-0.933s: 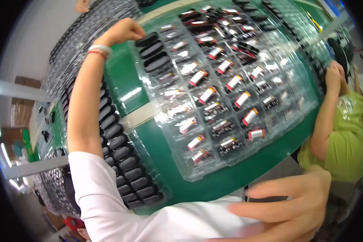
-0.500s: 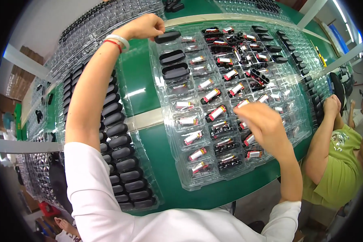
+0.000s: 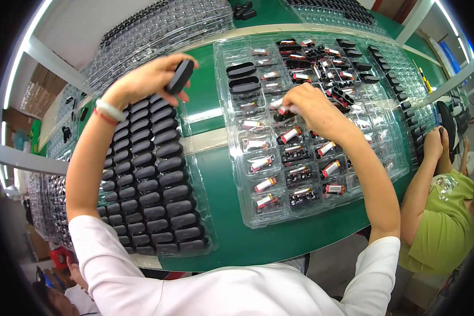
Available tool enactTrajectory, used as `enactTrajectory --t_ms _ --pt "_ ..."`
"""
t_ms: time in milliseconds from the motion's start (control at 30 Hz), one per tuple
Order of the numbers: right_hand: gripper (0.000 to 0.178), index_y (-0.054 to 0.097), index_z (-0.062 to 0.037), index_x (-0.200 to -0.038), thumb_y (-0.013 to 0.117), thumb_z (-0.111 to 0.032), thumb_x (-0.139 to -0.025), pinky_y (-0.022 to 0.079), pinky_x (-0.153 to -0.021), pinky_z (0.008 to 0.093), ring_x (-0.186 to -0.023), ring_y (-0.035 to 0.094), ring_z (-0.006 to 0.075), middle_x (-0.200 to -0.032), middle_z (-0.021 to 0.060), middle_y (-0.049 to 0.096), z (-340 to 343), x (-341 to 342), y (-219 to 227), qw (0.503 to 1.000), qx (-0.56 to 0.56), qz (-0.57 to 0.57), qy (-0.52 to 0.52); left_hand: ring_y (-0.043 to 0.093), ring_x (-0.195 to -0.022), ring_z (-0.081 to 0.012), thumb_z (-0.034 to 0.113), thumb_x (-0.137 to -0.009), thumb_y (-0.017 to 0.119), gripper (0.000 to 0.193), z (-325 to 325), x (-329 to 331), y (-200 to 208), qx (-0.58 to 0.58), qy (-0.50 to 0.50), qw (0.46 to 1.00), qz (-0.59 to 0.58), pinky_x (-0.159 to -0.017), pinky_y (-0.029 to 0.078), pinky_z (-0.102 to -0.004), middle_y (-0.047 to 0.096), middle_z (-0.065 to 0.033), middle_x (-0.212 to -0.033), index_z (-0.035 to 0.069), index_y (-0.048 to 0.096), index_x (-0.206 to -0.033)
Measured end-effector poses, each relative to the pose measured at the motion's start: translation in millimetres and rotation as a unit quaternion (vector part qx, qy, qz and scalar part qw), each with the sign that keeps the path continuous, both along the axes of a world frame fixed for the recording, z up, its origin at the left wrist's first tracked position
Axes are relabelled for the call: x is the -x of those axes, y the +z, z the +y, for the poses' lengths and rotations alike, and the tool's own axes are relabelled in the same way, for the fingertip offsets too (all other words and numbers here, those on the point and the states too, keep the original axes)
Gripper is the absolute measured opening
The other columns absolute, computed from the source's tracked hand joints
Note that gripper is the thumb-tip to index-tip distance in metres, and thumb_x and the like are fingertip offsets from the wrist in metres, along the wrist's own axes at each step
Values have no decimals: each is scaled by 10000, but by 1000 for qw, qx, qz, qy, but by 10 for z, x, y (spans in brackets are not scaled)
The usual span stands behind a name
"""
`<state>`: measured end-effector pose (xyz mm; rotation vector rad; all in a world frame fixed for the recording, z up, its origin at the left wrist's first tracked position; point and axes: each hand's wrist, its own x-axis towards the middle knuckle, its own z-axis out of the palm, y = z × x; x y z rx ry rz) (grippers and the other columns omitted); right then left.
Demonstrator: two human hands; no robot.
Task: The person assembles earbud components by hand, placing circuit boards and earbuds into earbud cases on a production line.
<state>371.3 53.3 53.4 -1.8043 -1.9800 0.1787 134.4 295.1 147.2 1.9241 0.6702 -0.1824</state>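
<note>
Black casing (image 3: 180,77) sat upper left of the frame, pinched in our left hand's (image 3: 147,81) half-curled fingers; a loose pinch risked dropping it. Our right hand's (image 3: 315,108) fingers bunched, nearly closed, at a red-ended part (image 3: 283,111) mid-frame; we couldn't tell whether they gripped it. A careless nudge risked dislodging it. We could read no brands, labels or writing.

Red-tipped part (image 3: 283,111), partly hidden by right hand (image 3: 312,109)

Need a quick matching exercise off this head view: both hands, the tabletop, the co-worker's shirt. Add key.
1. Left hand
2. Right hand
3. Tabletop
4. Co-worker's shirt

a. Lime
b. Over a clear tray of red-and-white parts
c. Holding a black case
d. Dark green

Pairs: 1-c, 2-b, 3-d, 4-a
</note>
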Motion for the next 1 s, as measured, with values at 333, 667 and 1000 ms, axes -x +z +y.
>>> enactTrajectory --t_ms 333,667,1000 --pt "285 429 6 -1190 471 -99 -929 500 -651 250 -814 564 104 -954 58 579 -1278 836 455 765 163 617 -85 602 -898 -213 42 -847 393 439 -1295 1029 -169 325 143 935 20 -739 562 -370 555 -121 -998 60 417 -1285" --pt "202 430 26 -1083 495 -79 -922 542 -684 281 -807 616 149 -926 101 602 -2090 1531 -307 644 130 719 -227 545 -1073 -291 0 -903 372 503 -2057 1359 -470 483 124 867 15 -870 512 -414 493 -153 -1130 27 236 -1387" --pt "197 507 32 -944 637 -69 -835 512 -516 266 -584 609 142 -768 111 606 -2098 1818 -329 868 93 343 -347 606 -982 -324 127 -909 515 591 -2466 1481 -910 570 95 811 -95 -785 547 -374 508 -191 -1145 -22 208 -1391"
